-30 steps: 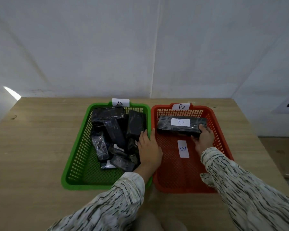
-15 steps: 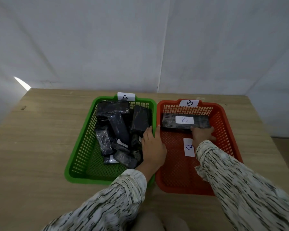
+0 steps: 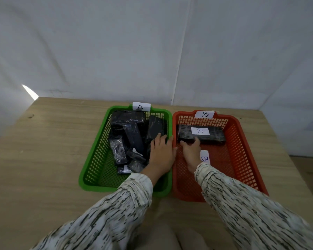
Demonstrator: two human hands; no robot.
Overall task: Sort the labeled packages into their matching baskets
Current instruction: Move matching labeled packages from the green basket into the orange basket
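Note:
A green basket [image 3: 90, 159] tagged A [image 3: 141, 106] holds several black wrapped packages [image 3: 132, 134]. To its right, a red basket [image 3: 249, 159] tagged B [image 3: 205, 114] holds one black package with a white B label [image 3: 215, 134], lying across its far end. A loose white B label [image 3: 204, 156] lies on the red basket's floor. My left hand [image 3: 161, 152] lies flat, fingers apart, inside the green basket by its right wall, over the packages. My right hand [image 3: 191, 152] is in the red basket, with its fingertips touching the B package's near left corner.
Both baskets stand side by side in the middle of a light wooden table [image 3: 43, 159]. White fabric walls [image 3: 116, 51] close off the back. The table's right edge [image 3: 282, 141] runs close to the red basket.
My right hand slid from the B package's right end to its left end. The package stayed in place. My left hand kept its spot. The view shifted downward.

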